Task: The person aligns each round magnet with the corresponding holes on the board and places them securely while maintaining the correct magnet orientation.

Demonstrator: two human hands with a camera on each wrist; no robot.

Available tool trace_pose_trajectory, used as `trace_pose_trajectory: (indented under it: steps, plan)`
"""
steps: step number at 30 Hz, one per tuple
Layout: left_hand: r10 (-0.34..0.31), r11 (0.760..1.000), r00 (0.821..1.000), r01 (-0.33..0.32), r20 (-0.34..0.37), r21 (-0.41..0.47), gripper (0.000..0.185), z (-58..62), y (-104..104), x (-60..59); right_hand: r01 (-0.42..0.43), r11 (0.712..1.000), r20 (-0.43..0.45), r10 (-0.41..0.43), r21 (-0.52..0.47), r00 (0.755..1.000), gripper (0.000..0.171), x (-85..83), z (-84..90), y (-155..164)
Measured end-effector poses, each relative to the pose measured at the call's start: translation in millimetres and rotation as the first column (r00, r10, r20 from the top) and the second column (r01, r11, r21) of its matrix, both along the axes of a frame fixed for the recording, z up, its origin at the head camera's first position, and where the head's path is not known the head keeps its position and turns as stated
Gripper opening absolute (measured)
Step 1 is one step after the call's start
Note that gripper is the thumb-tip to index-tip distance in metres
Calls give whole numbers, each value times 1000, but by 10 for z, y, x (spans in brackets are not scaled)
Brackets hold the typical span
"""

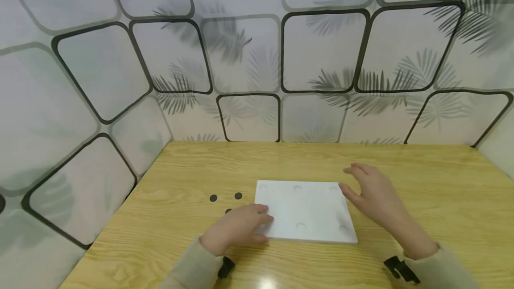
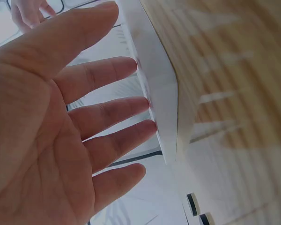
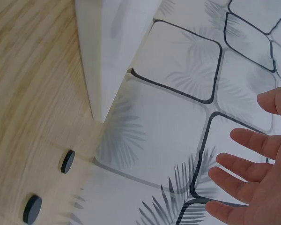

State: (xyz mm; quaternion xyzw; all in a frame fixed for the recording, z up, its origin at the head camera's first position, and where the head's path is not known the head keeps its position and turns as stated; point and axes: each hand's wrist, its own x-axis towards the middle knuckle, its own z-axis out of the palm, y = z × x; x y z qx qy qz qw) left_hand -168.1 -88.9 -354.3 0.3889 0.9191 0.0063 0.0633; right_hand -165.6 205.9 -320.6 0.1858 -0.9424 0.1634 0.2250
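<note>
A white rectangular board [image 1: 305, 208] with several shallow round recesses lies flat on the wooden table. My left hand [image 1: 241, 226] is at its left side; in the left wrist view the fingers [image 2: 117, 110] reach out fairly straight, with some tips at the face of the board [image 2: 161, 89]. My right hand [image 1: 377, 195] is raised near the board's far right corner, fingers spread and holding nothing. In the right wrist view that hand [image 3: 257, 164] is apart from the board [image 3: 96, 61]. Left of the board lie black discs [image 1: 213, 198], one partly hidden by the left hand.
The wooden table [image 1: 192, 164] meets a patterned wall [image 1: 241, 115] at the back and another along the left. Another black disc [image 1: 238, 196] lies close to the board's left edge. Black straps [image 1: 226, 267] show at both sleeves.
</note>
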Motion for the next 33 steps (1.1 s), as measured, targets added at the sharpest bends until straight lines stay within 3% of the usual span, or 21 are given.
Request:
trace_pose_trajectory:
  steps: [24,33]
  plan:
    - [-5,1000,1000,5,8,9,42,-18,15,-16,40,997,74,-45,67,996,35,115,4,339]
    - [1,1000,1000,-1,11,-5,42,-8,23,-17,57,993,45,-61,100,997,33,146,-57,459]
